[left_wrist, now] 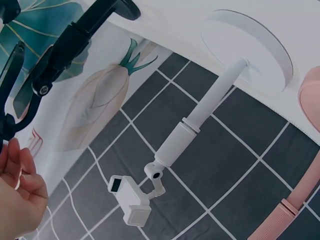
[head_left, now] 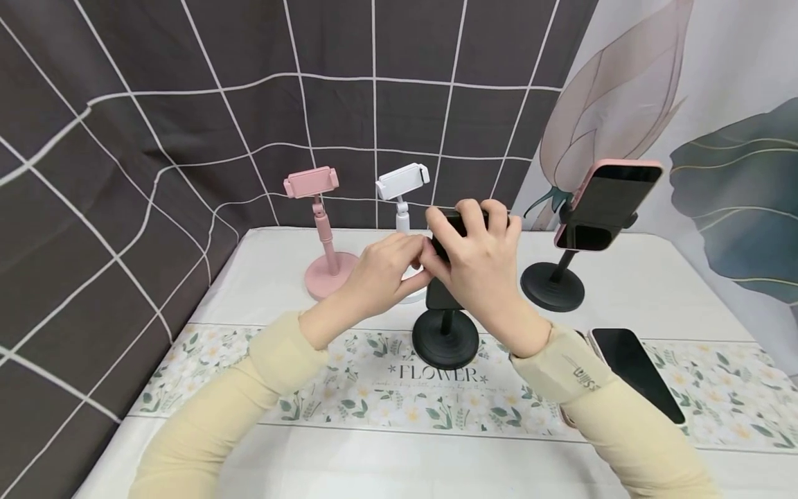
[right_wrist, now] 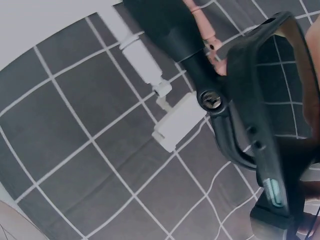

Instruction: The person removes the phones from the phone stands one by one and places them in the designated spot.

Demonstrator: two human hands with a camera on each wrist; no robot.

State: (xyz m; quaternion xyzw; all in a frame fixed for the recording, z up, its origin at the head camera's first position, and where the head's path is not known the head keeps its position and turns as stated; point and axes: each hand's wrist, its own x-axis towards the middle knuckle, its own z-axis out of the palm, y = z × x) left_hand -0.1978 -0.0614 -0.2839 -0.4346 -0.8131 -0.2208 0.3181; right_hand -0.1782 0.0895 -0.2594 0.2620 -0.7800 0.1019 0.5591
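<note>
A black phone stand (head_left: 445, 341) stands in front of me, and its holder carries a black phone (head_left: 441, 298). My right hand (head_left: 479, 260) grips the holder and phone from above, with several fingers over the top edge. At the left end of the holder, my left hand (head_left: 388, 270) pinches with curled fingers; its fingertips are partly hidden behind the right thumb. In the left wrist view the left hand (left_wrist: 20, 192) meets the end of the black clamp (left_wrist: 7, 125). The right wrist view shows the phone's glossy screen (right_wrist: 282, 95) and the stand's hinge (right_wrist: 211, 100) close up.
Behind stand a pink phone stand (head_left: 327, 274) and a white one (head_left: 402, 181). On the right, another black stand (head_left: 553, 286) holds a pink-edged phone (head_left: 614, 201). A phone (head_left: 632, 367) lies on the floral runner (head_left: 374, 402) beside my right sleeve, which partly covers another object.
</note>
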